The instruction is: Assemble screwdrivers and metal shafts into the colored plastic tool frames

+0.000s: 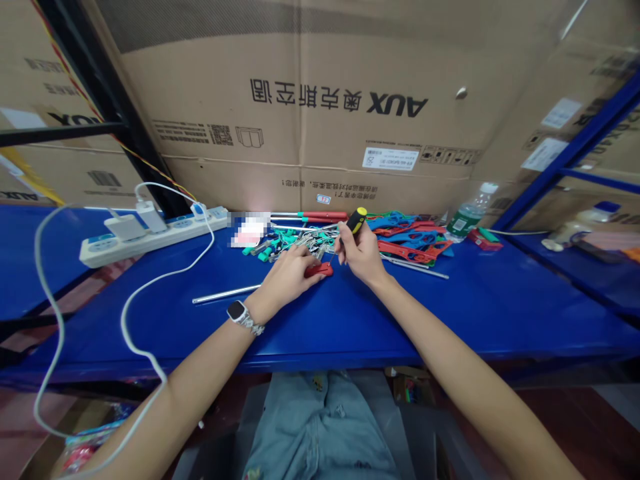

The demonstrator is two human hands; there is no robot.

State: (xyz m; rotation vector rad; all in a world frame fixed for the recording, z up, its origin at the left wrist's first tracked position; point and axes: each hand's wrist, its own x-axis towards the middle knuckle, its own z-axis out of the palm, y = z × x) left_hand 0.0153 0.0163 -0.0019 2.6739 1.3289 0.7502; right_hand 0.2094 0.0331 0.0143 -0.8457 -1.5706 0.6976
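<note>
Near the middle of the blue table, my left hand [286, 279] is closed round a red plastic piece [320, 269], whose right end shows past the fingers. A metal rod [225, 294] extends leftward from under this hand. My right hand [361, 253] grips a yellow and black screwdriver [357, 220], tilted, its thin shaft pointing down at the end of the red piece. Just behind both hands lies a pile of small metal and green parts [285, 241]. Red and blue plastic pieces [410, 239] are heaped to the right, with metal rods [420, 267] before them.
A white power strip [150, 237] with plugs and a white cable [131, 320] occupies the left. At the back right stand a plastic bottle [467, 213] and a small red box [484, 240]. Large cardboard [300, 133] rises behind the table [320, 333].
</note>
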